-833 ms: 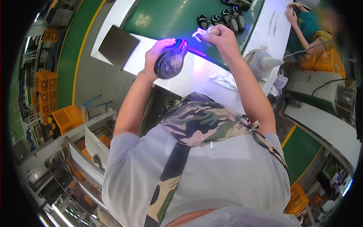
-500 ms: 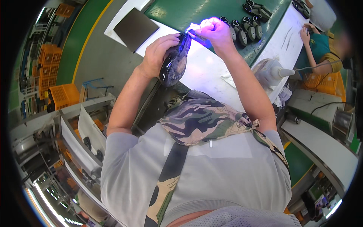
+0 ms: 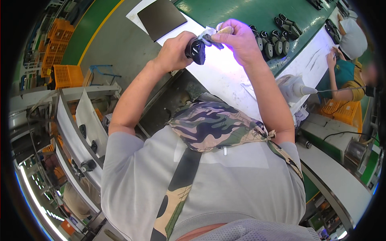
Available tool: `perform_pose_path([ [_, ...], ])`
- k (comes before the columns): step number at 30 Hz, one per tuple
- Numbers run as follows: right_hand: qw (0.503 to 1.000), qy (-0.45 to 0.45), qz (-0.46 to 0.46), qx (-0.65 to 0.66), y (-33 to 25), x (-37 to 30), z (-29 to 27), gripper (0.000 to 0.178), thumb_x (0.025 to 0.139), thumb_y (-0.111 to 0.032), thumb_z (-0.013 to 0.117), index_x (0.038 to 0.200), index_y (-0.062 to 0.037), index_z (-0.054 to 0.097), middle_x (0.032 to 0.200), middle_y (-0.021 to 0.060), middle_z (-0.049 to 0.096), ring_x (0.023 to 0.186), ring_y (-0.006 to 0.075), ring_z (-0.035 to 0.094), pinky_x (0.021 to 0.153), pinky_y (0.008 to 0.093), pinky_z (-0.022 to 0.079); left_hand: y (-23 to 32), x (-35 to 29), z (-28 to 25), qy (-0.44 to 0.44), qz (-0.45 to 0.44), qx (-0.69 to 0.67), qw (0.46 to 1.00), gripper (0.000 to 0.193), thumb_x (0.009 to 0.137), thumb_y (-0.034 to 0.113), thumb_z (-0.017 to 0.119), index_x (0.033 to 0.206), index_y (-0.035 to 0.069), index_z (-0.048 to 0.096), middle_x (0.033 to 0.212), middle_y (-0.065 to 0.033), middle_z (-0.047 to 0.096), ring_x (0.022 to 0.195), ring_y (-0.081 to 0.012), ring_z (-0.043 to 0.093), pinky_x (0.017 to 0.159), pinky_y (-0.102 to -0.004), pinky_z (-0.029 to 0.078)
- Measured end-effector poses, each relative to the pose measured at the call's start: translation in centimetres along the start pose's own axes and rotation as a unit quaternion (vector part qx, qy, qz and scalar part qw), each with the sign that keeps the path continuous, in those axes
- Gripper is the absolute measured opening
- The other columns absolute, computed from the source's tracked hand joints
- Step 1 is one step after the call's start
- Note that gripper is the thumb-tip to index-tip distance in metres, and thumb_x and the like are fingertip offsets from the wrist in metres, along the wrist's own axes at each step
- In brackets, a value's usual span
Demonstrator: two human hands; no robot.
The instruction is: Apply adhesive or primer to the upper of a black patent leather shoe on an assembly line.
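My left hand [image 3: 173, 52] is closed round a glossy black shoe [image 3: 196, 52], held above the white edge of the workbench and seen nearly end-on. Just right of it, my right hand [image 3: 243, 43] pinches a crumpled pale cloth [image 3: 206, 35] with dark smudges, between thumb and fingers. The cloth meets the upper end of the shoe; the exact contact is hidden by the fingers. Bright violet-white light falls on the right fingers and the bench below. Several black sandals [image 3: 276, 45] with grey soles lie on the green bench surface [image 3: 225, 14] beyond my right hand.
A dark square board [image 3: 162, 19] lies at the bench's left end. Near my right forearm stands a translucent bottle [image 3: 292, 87] with a pointed nozzle. A co-worker [image 3: 341, 82] is at the right. Orange crates [image 3: 68, 76] stand at left, beside a metal rack [image 3: 76, 120].
The shoe has turned from hanging lengthwise to pointing nearly end-on. My right hand has shifted slightly right and the cloth shows more. The whole view has swung a little.
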State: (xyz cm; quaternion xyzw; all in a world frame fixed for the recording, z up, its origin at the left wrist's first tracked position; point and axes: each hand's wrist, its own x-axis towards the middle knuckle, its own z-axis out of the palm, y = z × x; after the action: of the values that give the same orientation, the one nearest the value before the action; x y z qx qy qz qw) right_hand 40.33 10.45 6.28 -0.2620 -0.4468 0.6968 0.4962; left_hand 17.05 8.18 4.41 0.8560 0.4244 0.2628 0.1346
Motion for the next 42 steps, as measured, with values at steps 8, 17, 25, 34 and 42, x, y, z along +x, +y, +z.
perform_pose_path([
  [8, 0.982, -0.019, -0.102, -0.16, -0.8, 1.6, 0.1, 0.022, 0.075, 0.001, 0.078, 0.081, -0.0028, 0.057, 0.082, 0.0034, 0.06, 0.072, 0.0081, 0.054, 0.063, 0.0227, 0.046, -0.2, -1.2, -0.9, -0.152, -0.091, -0.179, 0.968, 0.057, 0.052, 0.016, 0.085, 0.101, 0.003, 0.061, 0.09, -0.0131, 0.067, 0.081, -0.0269, 0.065, 0.078, -0.0359, 0.051],
  [17, 0.975, -0.076, -0.108, -0.179, 2.5, 2.2, -0.2, 0.022, 0.076, 0.001, 0.075, 0.078, -0.0034, 0.053, 0.086, 0.0058, 0.063, 0.074, 0.0075, 0.053, 0.064, 0.0229, 0.045, -1.2, -3.0, -0.1, -0.136, -0.266, -0.508, 0.808, 0.054, 0.065, 0.013, 0.083, 0.111, -0.001, 0.058, 0.096, -0.0068, 0.065, 0.084, -0.0159, 0.062, 0.08, -0.0302, 0.052],
  [25, 0.965, -0.12, -0.057, -0.225, 5.3, 0.9, 0.0, 0.022, 0.077, 0.002, 0.073, 0.079, -0.0037, 0.052, 0.092, 0.0089, 0.065, 0.081, 0.0107, 0.056, 0.071, 0.0252, 0.047, -3.2, -4.1, 0.7, -0.057, -0.339, -0.651, 0.677, 0.044, 0.076, 0.017, 0.075, 0.111, -0.003, 0.058, 0.097, -0.0133, 0.067, 0.082, -0.0216, 0.068, 0.08, -0.0353, 0.056],
  [34, 0.959, -0.149, -0.029, -0.237, 4.9, -0.5, -0.4, 0.021, 0.073, 0.002, 0.074, 0.08, -0.0036, 0.054, 0.088, 0.0081, 0.065, 0.081, 0.0148, 0.06, 0.071, 0.0282, 0.049, -4.6, -6.2, 1.1, 0.065, -0.36, -0.683, 0.633, 0.04, 0.08, 0.018, 0.071, 0.112, -0.002, 0.058, 0.1, -0.0147, 0.068, 0.089, -0.0247, 0.068, 0.085, -0.0404, 0.056],
  [42, 0.999, 0.005, 0.034, -0.023, 7.8, -1.3, 0.0, 0.022, 0.076, 0.001, 0.077, 0.087, -0.0012, 0.059, 0.082, 0.0055, 0.063, 0.07, 0.0122, 0.059, 0.062, 0.0254, 0.049, -4.2, -7.7, 2.6, 0.168, -0.27, -0.782, 0.536, 0.042, 0.081, 0.018, 0.068, 0.117, -0.001, 0.057, 0.11, -0.0145, 0.065, 0.102, -0.0273, 0.064, 0.097, -0.0422, 0.049],
])
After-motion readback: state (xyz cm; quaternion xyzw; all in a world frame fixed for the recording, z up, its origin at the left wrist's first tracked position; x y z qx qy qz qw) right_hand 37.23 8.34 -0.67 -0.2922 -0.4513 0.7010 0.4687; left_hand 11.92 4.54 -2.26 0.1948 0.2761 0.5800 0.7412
